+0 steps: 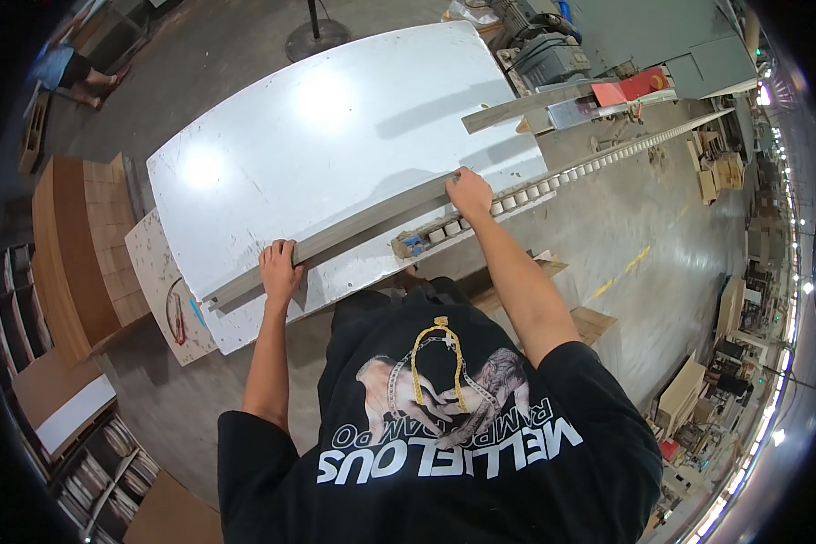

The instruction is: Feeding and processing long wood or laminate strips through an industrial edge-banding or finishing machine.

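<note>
A long grey wood-grain strip (372, 218) lies slantwise along the near part of a white-topped table (272, 172). It may be several thin strips stacked together; I cannot tell. My left hand (279, 269) grips it toward its left end, fingers bent over the far edge. At the right end, my right hand (470, 193) closes round it, with the thumb hidden. The near end of a roller rail (517, 199) lies close to my right hand. At that end sits a small blue piece (414, 244).
A grey machine (698, 54) stands far right, with another grey strip (499, 116) and a red part (644, 83) before it. Stacked brown panels (68, 254) stand left, beside a speckled board (159, 272) carrying a red-handled tool (180, 326). Another person (72, 77) is far left.
</note>
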A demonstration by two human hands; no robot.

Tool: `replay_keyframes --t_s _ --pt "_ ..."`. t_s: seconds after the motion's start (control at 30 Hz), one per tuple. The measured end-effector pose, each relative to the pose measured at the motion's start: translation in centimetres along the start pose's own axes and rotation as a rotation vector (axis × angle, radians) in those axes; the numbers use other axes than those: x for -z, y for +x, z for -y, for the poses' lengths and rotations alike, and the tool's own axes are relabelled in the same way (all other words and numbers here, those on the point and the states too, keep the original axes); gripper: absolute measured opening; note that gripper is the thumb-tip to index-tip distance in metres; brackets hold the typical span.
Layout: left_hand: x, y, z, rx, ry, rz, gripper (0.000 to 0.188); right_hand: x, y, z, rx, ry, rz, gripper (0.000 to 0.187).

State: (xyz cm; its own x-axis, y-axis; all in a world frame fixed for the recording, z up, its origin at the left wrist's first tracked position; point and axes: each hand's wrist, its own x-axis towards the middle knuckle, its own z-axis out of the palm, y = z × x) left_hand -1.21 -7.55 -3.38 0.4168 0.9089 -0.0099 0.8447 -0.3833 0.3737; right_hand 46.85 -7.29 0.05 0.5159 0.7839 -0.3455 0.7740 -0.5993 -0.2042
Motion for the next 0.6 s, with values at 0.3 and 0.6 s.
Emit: replay_keyframes --t_s 0.3,0.6 --pt "0.2 -0.3 0.1 0.009 0.020 -0.003 0.065 0.7 -0.6 0.6 -0.004 0.031 -0.005 0.048" --pt "1.2 -5.3 8.4 0.422 0.137 -0.232 0.070 0.6 0.7 -0.5 -0.096 0.074 0.119 0.084"
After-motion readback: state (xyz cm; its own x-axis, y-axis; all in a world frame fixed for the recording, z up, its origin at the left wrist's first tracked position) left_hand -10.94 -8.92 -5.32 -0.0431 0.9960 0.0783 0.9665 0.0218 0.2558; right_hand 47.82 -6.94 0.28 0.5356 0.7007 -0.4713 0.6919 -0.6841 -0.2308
